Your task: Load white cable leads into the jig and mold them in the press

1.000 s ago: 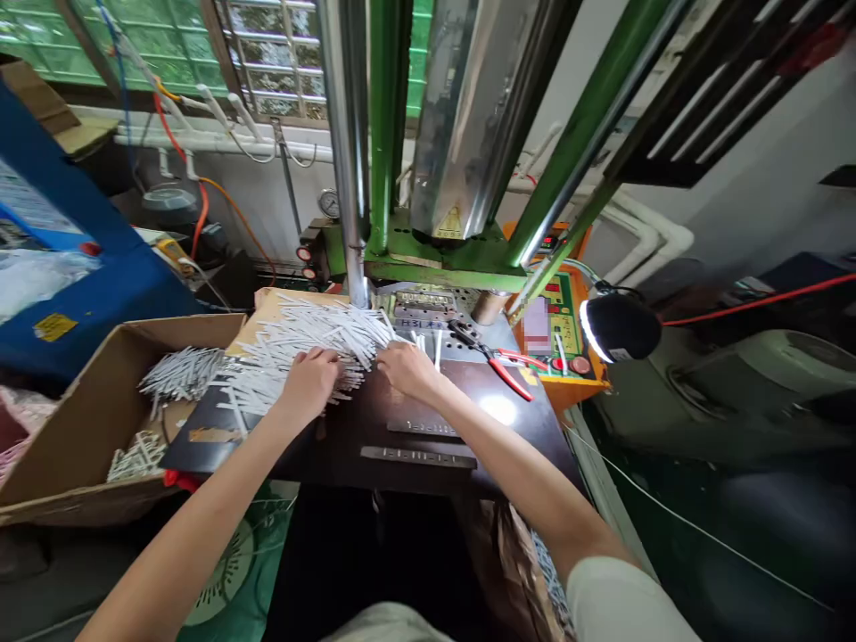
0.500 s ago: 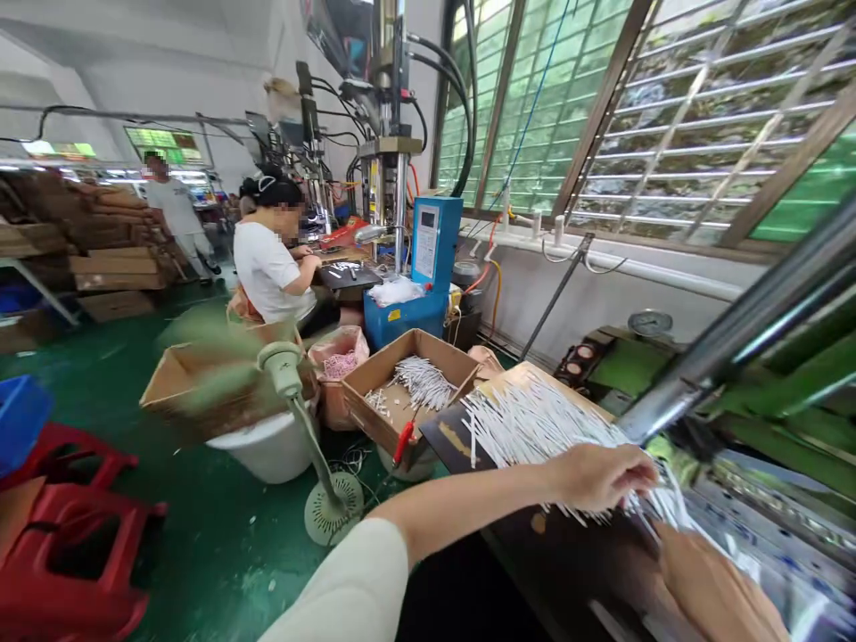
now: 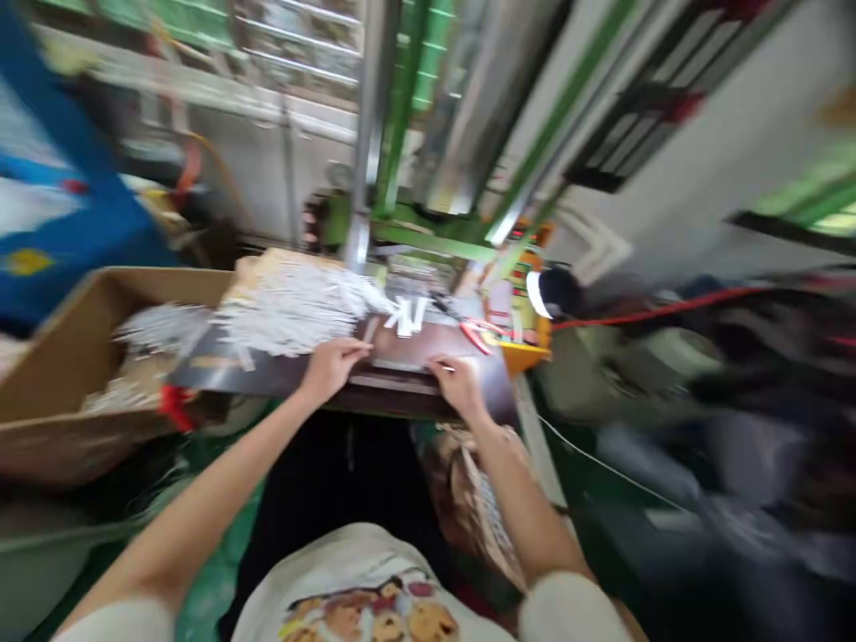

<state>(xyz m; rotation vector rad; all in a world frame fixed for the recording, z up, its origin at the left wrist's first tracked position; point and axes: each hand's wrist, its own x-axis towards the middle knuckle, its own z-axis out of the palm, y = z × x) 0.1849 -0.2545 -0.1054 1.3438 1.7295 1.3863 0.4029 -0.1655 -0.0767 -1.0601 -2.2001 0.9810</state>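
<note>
My left hand [image 3: 329, 370] is over the dark table, thumb and fingers pinched together. A short pale strip [image 3: 370, 331] shows just past its fingertips; blur hides whether it is held. My right hand [image 3: 460, 385] is closed too, with a small white end of a thin strip [image 3: 448, 367] between its fingers. A long pale bar [image 3: 399, 365] lies on the tabletop between the hands. Left of them spreads a heap of thin white strips [image 3: 287, 308]. Several wider white pieces [image 3: 406, 316] lie beyond the hands, beside red-handled pliers [image 3: 474, 337].
A green-framed machine with metal columns [image 3: 366, 169] rises behind the table [image 3: 495, 383]. To the left stands a cardboard box [image 3: 40, 428] holding more white strips. A lit lamp [image 3: 540, 294] and a yellow control box [image 3: 525, 358] are at the right. A bag [image 3: 461, 481] sits below the table.
The view has swung right and down onto the table. My hands, earlier close together by the strip heap's right end, are now apart at the table's near edge.
</note>
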